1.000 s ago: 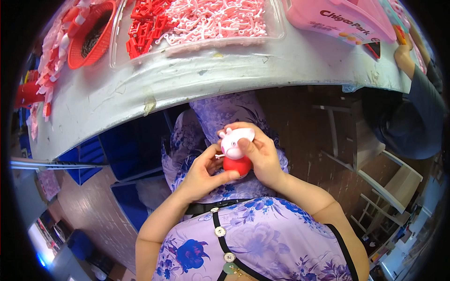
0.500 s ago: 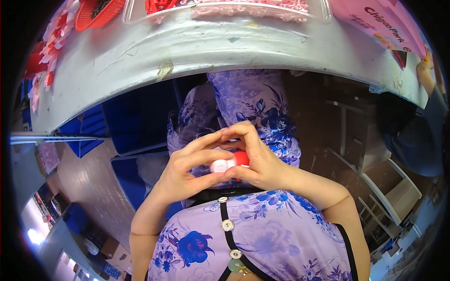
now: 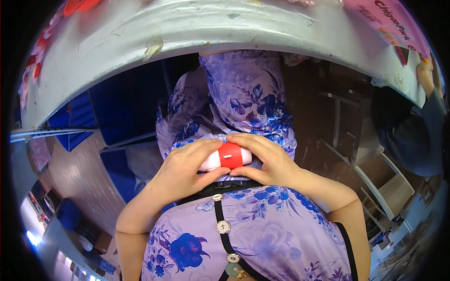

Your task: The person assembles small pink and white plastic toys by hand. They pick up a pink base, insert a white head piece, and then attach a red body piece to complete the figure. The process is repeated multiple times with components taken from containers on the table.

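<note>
Between my two hands, above my lap, lies a small rounded plastic capsule (image 3: 229, 155). It has a wide red band round its middle, pale pink ends and a small white tab on the band. Fingers and thumb of my left hand (image 3: 185, 164) close round its left end. My right hand (image 3: 268, 159) grips the right end, fingers along the far side and thumb on the near side. Both ends are partly covered by the fingers. The capsule lies sideways, its red band facing up.
A table with a pale cover (image 3: 201, 30) curves across the far side. A pink printed package (image 3: 389, 23) lies at its right, near another person's hand (image 3: 425, 77). Blue bins (image 3: 124, 110) stand at left below the table. A wooden chair (image 3: 386, 187) is at right.
The capsule has turned and now shows its red band between my hands, which have spread further apart. The view has shifted, so the clear tray of red and pink pieces has nearly left the picture.
</note>
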